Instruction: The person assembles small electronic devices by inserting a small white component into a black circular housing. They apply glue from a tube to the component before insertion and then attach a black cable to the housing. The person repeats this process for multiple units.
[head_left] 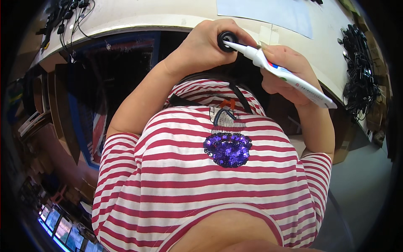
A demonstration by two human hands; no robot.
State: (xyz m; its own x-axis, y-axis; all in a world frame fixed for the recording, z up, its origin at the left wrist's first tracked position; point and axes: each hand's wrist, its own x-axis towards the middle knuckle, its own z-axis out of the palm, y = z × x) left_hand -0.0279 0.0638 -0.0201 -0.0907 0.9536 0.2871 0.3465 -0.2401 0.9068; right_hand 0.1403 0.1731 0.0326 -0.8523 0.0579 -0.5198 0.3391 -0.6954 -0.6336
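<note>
We look down our own front, over a red-and-white striped shirt (210, 185) with a purple sequin patch (227, 149) on the chest, toward the curved near edge of a pale table (138, 19).

At the table's far left corner lies a tangle of black cables (63, 17), some trailing over the edge. Below the table edge on the left, dark shelving and boxes fill the shadow; we cannot make out what they hold.

Our left hand (205, 46) is raised in front of the table's near edge, its fingers curled shut around a small black ring-shaped part (227, 40), which sits at the top of the fist, just over the edge of the table.

Touching that ring from the right is the pointed nozzle of a white tube (289, 77) with red and blue print. The tube slants down and to the right, its flat tail end sticking out past the wrist. Our right hand (289, 73) is clamped around the tube's middle, fingers wrapped over it. The two hands are close together, joined only where nozzle meets ring.

A pale blue sheet (268, 12) lies flat on the table beyond the hands. By the table's right edge sits a second heap of black cables (359, 71).
</note>
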